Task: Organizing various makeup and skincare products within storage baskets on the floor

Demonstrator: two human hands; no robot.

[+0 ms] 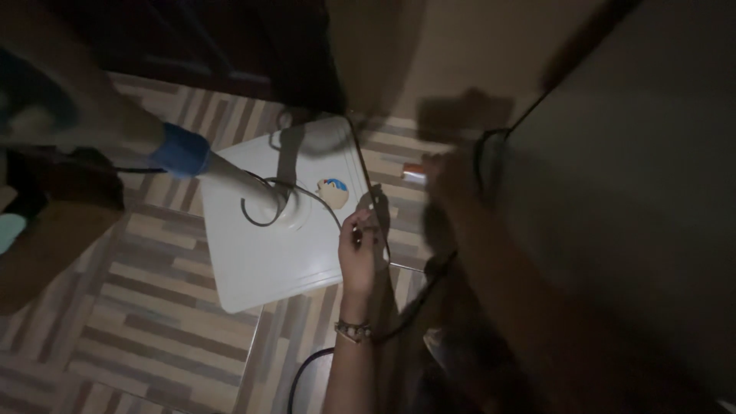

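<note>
My left hand (pixel 359 249) reaches down to the right edge of a white square fan base (pixel 261 253) and its fingers pinch a thin black cable (pixel 366 211) there. A beaded bracelet sits on that wrist. My right hand (pixel 451 180) is blurred and in shadow farther back, close to a small pale object with an orange tip (pixel 414 173) on the floor; whether it holds anything is unclear. A white pole with a blue collar (pixel 184 151) rises from the base. A round sticker with a cartoon face (pixel 333 192) is on the base.
The floor (pixel 153 337) is patterned tile in brown and beige strips. A black cable (pixel 303 376) loops across it near my left arm. A dark panel or furniture side (pixel 636 199) fills the right. Dark furniture stands at the back, and brown and teal shapes at left.
</note>
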